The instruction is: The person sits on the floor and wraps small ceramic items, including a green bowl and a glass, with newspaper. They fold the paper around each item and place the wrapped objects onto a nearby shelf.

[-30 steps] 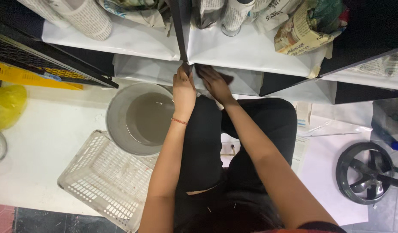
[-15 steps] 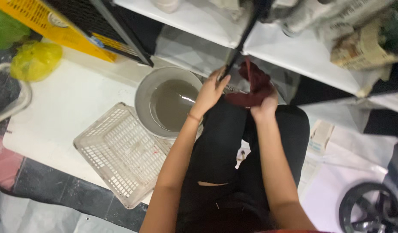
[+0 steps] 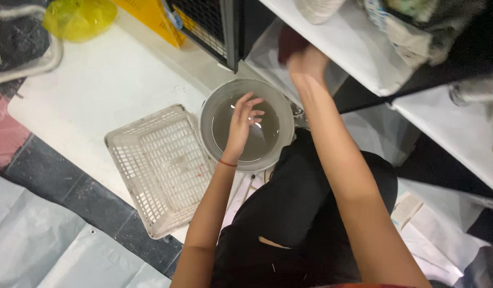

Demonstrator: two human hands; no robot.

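Observation:
My left hand (image 3: 242, 124) hovers over a grey bucket (image 3: 209, 114) of murky water, fingers spread and holding nothing. My right hand (image 3: 306, 65) reaches up toward the lower white shelf (image 3: 342, 53) and grips a dark red cloth (image 3: 290, 42), partly hidden behind the hand and blurred. My black-clad legs (image 3: 300, 208) are below the bucket in the frame.
A white plastic basket (image 3: 158, 168) lies left of the bucket on a white sheet. A yellow bag (image 3: 78, 18) and a yellow box (image 3: 150, 16) sit at the top left. Black wire-mesh panel (image 3: 209, 24) stands near the shelf. Newspaper-wrapped items crowd the shelves at the upper right.
The view swung left. My left hand left the shelf edge and moved over the bucket. My right hand carried the red cloth from in front of me up to the shelf.

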